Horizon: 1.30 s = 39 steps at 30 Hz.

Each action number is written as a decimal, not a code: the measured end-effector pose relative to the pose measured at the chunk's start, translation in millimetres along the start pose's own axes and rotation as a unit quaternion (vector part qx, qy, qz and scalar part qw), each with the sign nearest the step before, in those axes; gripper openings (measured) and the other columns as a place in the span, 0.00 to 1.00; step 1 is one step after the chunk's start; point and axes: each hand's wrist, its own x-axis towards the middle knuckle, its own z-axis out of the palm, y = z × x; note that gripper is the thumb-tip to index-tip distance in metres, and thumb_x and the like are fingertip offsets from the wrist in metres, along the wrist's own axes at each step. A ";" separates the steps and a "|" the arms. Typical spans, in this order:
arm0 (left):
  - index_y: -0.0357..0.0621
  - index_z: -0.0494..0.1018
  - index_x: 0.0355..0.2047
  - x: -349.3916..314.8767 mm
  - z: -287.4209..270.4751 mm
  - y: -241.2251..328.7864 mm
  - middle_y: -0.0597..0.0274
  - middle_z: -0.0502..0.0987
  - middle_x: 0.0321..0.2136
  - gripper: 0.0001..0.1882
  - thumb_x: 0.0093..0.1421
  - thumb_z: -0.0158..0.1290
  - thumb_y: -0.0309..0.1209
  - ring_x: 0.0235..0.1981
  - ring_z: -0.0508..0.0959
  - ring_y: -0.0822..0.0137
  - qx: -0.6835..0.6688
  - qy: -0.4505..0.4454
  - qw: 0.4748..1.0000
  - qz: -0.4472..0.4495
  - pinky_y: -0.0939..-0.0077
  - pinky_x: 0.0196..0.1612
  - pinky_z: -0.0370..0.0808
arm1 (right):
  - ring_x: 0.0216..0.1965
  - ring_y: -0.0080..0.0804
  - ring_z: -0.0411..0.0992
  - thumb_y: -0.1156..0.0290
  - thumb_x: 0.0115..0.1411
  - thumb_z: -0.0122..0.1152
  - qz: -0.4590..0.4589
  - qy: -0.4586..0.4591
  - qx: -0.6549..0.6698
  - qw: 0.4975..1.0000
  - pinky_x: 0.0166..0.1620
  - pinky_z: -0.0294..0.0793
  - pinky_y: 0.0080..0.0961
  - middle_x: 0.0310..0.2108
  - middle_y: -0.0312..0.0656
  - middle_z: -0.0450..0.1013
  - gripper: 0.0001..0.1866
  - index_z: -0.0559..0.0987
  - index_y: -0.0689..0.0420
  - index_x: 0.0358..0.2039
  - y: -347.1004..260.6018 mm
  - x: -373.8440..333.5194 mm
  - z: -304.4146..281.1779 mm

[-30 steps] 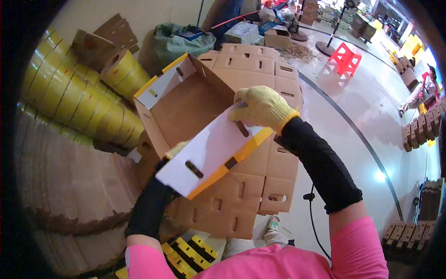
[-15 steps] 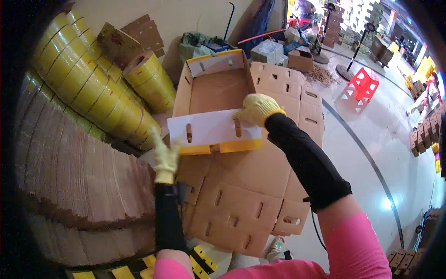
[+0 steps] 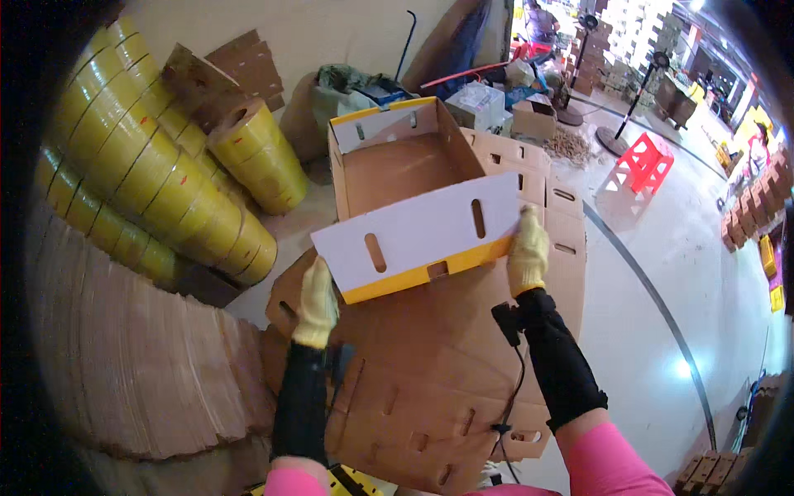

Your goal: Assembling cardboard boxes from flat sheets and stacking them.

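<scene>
An open-topped cardboard box [image 3: 418, 240], brown inside with white and yellow outer faces and slotted handholds, sits slantwise in front of me. Its near white wall faces me, the right end higher than the left in view. My left hand [image 3: 316, 304], in a pale yellow knitted glove, presses against the near left corner. At the near right corner, my gloved right hand [image 3: 528, 250] holds the edge, fingers up along the wall. Both hands have the box between them. Underneath are flat brown cardboard sheets [image 3: 430, 347] with slots.
Stacked cardboard [image 3: 157, 347] rises at the left, below yellow-wrapped rolls [image 3: 165, 165]. A dark cable [image 3: 517, 384] hangs by my right forearm. Farther right stand a red stool [image 3: 647, 163] and fan stands [image 3: 616, 140]. A person [image 3: 542, 23] is in the far background.
My left hand has come onto the left corner. My right hand has moved from the near wall's top edge down to its right side. The box has turned and shifted nearer and rightward.
</scene>
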 end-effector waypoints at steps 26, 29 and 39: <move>0.45 0.62 0.70 -64.9 135.5 68.5 0.42 0.61 0.70 0.45 0.58 0.62 0.53 0.72 0.59 0.49 0.722 -0.168 0.637 0.210 0.50 0.75 0.50 | 0.70 0.56 0.58 0.54 0.50 0.74 -0.484 -0.342 -0.606 0.532 0.71 0.57 0.50 0.68 0.56 0.61 0.45 0.67 0.43 0.69 -68.3 -84.5 -50.9; 0.45 0.74 0.59 -69.9 124.3 59.2 0.46 0.75 0.58 0.32 0.55 0.65 0.43 0.61 0.73 0.50 0.679 -0.226 0.673 0.187 0.55 0.66 0.66 | 0.66 0.55 0.64 0.58 0.51 0.72 -0.409 -0.397 -0.618 0.541 0.65 0.67 0.50 0.65 0.53 0.66 0.42 0.68 0.38 0.67 -68.2 -101.1 -57.0; 0.43 0.67 0.63 -156.9 111.2 14.1 0.51 0.69 0.60 0.34 0.53 0.55 0.28 0.64 0.66 0.47 0.683 -0.244 0.667 0.171 0.47 0.70 0.58 | 0.72 0.69 0.52 0.49 0.66 0.54 -0.217 -0.452 -0.618 0.605 0.71 0.55 0.57 0.74 0.57 0.53 0.34 0.64 0.35 0.72 -12.6 -196.8 -138.5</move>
